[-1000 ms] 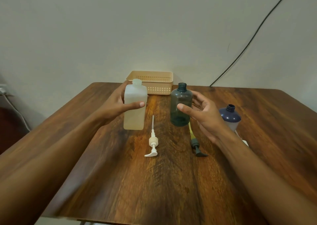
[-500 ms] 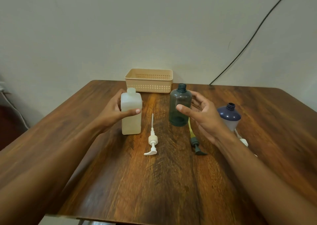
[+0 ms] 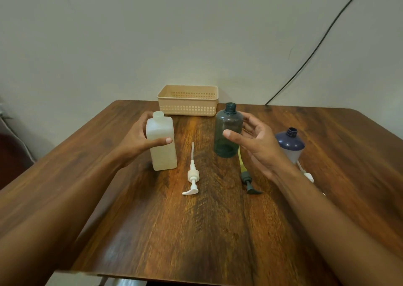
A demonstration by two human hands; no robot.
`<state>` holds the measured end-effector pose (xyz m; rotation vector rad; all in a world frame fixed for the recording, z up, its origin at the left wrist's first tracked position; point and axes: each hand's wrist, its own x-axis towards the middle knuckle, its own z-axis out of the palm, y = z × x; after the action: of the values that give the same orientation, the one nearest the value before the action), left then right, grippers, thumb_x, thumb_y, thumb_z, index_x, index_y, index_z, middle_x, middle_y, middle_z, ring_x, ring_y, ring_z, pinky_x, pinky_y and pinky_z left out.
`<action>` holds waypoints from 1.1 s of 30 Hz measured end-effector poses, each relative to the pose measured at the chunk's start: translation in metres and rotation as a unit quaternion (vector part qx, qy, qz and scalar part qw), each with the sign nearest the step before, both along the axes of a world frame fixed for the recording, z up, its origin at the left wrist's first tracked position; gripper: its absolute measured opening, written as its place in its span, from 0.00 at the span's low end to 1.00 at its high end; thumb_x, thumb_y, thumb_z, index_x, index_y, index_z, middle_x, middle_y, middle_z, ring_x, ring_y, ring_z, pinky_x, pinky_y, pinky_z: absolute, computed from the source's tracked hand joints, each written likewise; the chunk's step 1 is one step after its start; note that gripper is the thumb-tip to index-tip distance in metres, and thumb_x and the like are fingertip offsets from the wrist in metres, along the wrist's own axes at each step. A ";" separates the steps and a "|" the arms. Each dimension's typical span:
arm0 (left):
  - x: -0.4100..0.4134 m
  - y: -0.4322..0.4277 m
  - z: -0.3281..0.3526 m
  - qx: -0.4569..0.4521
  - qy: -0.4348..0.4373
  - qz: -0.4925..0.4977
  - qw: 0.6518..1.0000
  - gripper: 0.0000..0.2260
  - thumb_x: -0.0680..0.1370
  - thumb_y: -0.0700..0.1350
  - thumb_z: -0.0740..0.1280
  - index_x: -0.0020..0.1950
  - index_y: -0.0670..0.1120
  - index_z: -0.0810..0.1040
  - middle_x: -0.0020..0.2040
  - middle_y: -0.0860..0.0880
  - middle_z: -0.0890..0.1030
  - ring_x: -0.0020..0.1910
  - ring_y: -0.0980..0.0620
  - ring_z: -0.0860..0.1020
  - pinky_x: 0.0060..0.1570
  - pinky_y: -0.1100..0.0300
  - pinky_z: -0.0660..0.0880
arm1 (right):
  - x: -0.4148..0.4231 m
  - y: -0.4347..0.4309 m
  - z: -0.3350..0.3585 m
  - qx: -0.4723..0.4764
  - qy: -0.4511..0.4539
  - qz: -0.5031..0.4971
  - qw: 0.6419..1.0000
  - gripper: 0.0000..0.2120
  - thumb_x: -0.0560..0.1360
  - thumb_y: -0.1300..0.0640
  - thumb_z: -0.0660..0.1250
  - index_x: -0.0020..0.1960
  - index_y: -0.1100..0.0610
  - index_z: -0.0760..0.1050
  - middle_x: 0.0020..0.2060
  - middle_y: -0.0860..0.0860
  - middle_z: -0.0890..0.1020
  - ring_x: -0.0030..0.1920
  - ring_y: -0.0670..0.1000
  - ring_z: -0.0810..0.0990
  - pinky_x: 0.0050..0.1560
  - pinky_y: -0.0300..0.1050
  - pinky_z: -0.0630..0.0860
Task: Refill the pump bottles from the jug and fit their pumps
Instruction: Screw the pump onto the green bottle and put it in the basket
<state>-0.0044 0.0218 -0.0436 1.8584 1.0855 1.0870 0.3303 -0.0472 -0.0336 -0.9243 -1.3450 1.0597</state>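
Observation:
A white translucent square bottle point(image 3: 163, 148) stands on the wooden table point(image 3: 196, 231), and my left hand point(image 3: 139, 141) grips it around its upper half. My right hand point(image 3: 255, 144) hovers open just right of a dark teal bottle point(image 3: 227, 130) with an uncapped neck, fingers spread, apparently not touching it. A blue-topped bottle point(image 3: 290, 145) stands further right, partly hidden by my right wrist. A white pump point(image 3: 192, 176) lies between the first two bottles. A dark pump with a yellow tube point(image 3: 246, 176) lies below the teal bottle. Another white pump point(image 3: 308, 175) peeks out beside my right forearm.
A beige perforated basket point(image 3: 188, 100) sits at the table's far edge against the wall. A black cable point(image 3: 316, 48) runs down the wall to the right. No jug is in view.
My left hand has lowered the white bottle from just above the table onto its surface. My right hand has stayed open beside the teal bottle.

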 end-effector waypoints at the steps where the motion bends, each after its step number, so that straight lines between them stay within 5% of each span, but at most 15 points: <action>1: 0.000 -0.002 0.007 0.017 0.002 0.009 1.000 0.43 0.61 0.66 0.80 0.70 0.54 0.69 0.67 0.55 0.78 0.62 0.58 0.80 0.56 0.58 0.82 | 0.000 -0.001 0.001 0.002 0.000 0.002 1.000 0.35 0.68 0.55 0.86 0.73 0.50 0.78 0.68 0.48 0.85 0.70 0.49 0.82 0.75 0.57 0.77; 6: 0.010 -0.020 0.066 0.170 0.035 0.045 0.984 0.38 0.71 0.63 0.76 0.76 0.54 0.67 0.74 0.58 0.73 0.73 0.59 0.72 0.71 0.56 0.70 | 0.000 -0.006 0.011 0.012 0.007 0.005 1.000 0.33 0.68 0.55 0.83 0.71 0.49 0.78 0.67 0.48 0.85 0.69 0.47 0.83 0.72 0.52 0.79; 10: 0.043 -0.048 0.096 0.267 0.084 0.008 0.960 0.37 0.73 0.61 0.77 0.76 0.49 0.68 0.74 0.55 0.74 0.74 0.58 0.72 0.73 0.61 0.70 | -0.004 -0.009 0.019 0.026 0.011 0.003 1.000 0.32 0.68 0.54 0.83 0.70 0.49 0.78 0.64 0.44 0.87 0.67 0.47 0.84 0.69 0.49 0.81; 18: 0.116 -0.071 0.066 0.152 0.099 -0.065 0.981 0.46 0.68 0.60 0.79 0.80 0.50 0.62 0.75 0.50 0.73 0.70 0.53 0.76 0.69 0.50 0.77 | -0.014 -0.019 0.031 0.035 -0.001 -0.004 0.999 0.32 0.71 0.54 0.83 0.73 0.49 0.77 0.66 0.46 0.85 0.68 0.50 0.84 0.63 0.55 0.85; 24: 0.132 -0.067 0.051 0.172 0.048 -0.008 0.984 0.35 0.72 0.56 0.79 0.75 0.51 0.70 0.64 0.61 0.77 0.61 0.64 0.77 0.55 0.72 0.76 | -0.014 -0.024 0.034 0.034 -0.001 -0.010 0.999 0.38 0.68 0.53 0.83 0.76 0.51 0.75 0.69 0.51 0.82 0.70 0.53 0.83 0.66 0.56 0.83; 30: 0.135 -0.068 0.045 0.170 0.028 0.011 0.985 0.34 0.72 0.56 0.79 0.75 0.50 0.72 0.68 0.53 0.79 0.65 0.56 0.78 0.61 0.59 0.80 | -0.001 -0.021 0.033 0.025 -0.044 0.011 0.999 0.37 0.70 0.50 0.82 0.77 0.49 0.75 0.70 0.49 0.83 0.70 0.49 0.83 0.68 0.51 0.82; 33: 0.133 -0.067 0.045 0.150 0.017 0.016 0.988 0.37 0.70 0.59 0.79 0.75 0.49 0.71 0.70 0.52 0.79 0.66 0.53 0.79 0.62 0.54 0.81 | 0.017 -0.019 0.033 0.038 -0.141 -0.009 0.989 0.31 0.77 0.47 0.77 0.78 0.47 0.74 0.71 0.48 0.82 0.71 0.46 0.81 0.71 0.52 0.80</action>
<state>0.1284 -0.0453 0.0017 2.1044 1.0180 1.2996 0.3474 -0.0665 -0.0004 -1.0558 -1.5946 0.8794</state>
